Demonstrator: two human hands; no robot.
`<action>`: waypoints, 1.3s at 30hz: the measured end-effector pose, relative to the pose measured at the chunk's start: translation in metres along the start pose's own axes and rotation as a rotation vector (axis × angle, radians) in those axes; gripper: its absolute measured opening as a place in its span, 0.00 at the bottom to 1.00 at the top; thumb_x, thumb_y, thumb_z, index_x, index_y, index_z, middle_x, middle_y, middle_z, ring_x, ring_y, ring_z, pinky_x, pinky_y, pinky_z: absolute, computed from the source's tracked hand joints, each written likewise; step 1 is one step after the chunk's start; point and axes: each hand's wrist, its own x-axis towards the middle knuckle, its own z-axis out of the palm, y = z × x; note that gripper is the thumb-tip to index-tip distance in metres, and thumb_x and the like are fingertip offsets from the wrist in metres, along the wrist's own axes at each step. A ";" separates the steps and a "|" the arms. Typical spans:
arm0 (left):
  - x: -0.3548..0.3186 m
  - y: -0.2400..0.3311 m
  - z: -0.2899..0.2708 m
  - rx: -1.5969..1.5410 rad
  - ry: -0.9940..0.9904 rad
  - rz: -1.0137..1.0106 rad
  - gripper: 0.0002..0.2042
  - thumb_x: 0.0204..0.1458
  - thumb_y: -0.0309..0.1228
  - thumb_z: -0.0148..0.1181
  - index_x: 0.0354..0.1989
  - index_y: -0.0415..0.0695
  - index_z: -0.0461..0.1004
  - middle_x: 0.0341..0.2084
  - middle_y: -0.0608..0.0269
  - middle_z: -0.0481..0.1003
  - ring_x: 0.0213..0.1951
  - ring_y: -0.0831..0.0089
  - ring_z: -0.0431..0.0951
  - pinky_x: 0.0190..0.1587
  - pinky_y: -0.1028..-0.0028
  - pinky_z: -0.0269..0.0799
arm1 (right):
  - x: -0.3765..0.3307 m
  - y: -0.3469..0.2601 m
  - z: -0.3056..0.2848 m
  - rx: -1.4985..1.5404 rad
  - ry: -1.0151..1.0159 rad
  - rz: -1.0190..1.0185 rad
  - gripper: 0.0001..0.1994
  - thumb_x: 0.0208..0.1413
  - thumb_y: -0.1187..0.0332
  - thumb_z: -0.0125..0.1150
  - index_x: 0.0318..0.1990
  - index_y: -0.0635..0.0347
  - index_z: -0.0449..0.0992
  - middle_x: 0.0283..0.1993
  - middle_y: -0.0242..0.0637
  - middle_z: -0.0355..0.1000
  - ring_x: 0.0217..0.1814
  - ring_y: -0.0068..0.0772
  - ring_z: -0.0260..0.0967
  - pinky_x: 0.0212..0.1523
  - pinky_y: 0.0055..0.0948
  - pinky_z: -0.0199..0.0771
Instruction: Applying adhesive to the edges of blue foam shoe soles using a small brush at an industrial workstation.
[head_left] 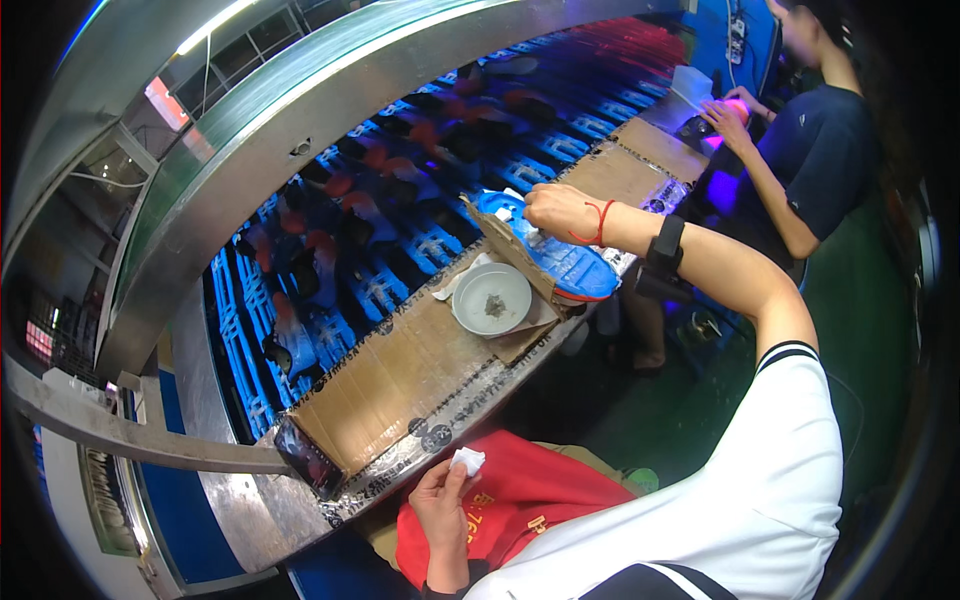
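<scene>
My right hand (556, 208) reaches out over a blue shoe sole (560, 262) that lies sole-up on a strip of cardboard (400, 375), fingers curled at the sole's far end; whether it grips it I cannot tell. My left hand (440, 505) is held low near my lap, pinching a small white crumpled wad (467, 461). A white round bowl (492, 298) with grey residue inside sits on the cardboard just left of the sole. A red cord and a black band are on my right wrist.
A conveyor of blue carriers (400, 240) with dark shoe parts runs behind the cardboard under a curved metal hood (250, 140). A dark phone (309, 458) lies at the cardboard's near end. Another person (800, 160) works at the far right. A red cloth (530, 500) covers my lap.
</scene>
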 end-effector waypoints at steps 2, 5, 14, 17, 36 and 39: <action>0.000 0.000 0.000 0.002 -0.008 -0.004 0.08 0.50 0.21 0.59 0.38 0.31 0.74 0.33 0.54 0.77 0.35 0.69 0.78 0.37 0.71 0.80 | 0.000 0.001 0.000 -0.082 0.067 -0.003 0.03 0.35 0.75 0.57 0.21 0.66 0.74 0.29 0.45 0.71 0.36 0.46 0.68 0.37 0.37 0.71; 0.001 -0.001 0.002 0.005 -0.012 -0.003 0.08 0.50 0.21 0.60 0.38 0.31 0.74 0.33 0.54 0.77 0.34 0.69 0.78 0.37 0.70 0.80 | 0.000 -0.005 0.000 -0.303 0.036 -0.117 0.04 0.40 0.73 0.55 0.25 0.64 0.72 0.29 0.39 0.67 0.37 0.37 0.65 0.37 0.31 0.68; 0.001 -0.002 0.000 0.015 0.003 -0.015 0.08 0.50 0.22 0.60 0.38 0.31 0.74 0.33 0.54 0.77 0.34 0.69 0.78 0.37 0.71 0.80 | -0.023 -0.004 0.005 -0.034 0.056 -0.012 0.05 0.38 0.73 0.58 0.25 0.64 0.75 0.29 0.43 0.71 0.39 0.44 0.68 0.39 0.35 0.70; 0.002 -0.002 0.000 0.021 0.008 -0.016 0.08 0.50 0.22 0.60 0.37 0.31 0.74 0.33 0.54 0.77 0.34 0.69 0.78 0.37 0.71 0.80 | -0.018 0.003 0.005 0.200 0.078 0.246 0.06 0.35 0.74 0.63 0.24 0.64 0.77 0.27 0.43 0.72 0.36 0.45 0.71 0.36 0.37 0.71; -0.001 -0.004 -0.001 0.019 0.019 -0.024 0.08 0.51 0.21 0.59 0.38 0.31 0.74 0.33 0.54 0.76 0.35 0.70 0.78 0.37 0.71 0.80 | -0.014 0.011 0.002 0.320 0.046 0.385 0.09 0.31 0.74 0.68 0.25 0.61 0.80 0.27 0.46 0.75 0.33 0.46 0.74 0.34 0.37 0.72; -0.003 -0.003 0.003 0.020 0.027 -0.023 0.08 0.51 0.21 0.58 0.38 0.31 0.73 0.34 0.54 0.76 0.35 0.69 0.78 0.38 0.71 0.79 | -0.012 0.019 -0.002 0.233 0.096 0.363 0.09 0.32 0.71 0.67 0.26 0.60 0.80 0.27 0.45 0.74 0.34 0.46 0.73 0.35 0.38 0.72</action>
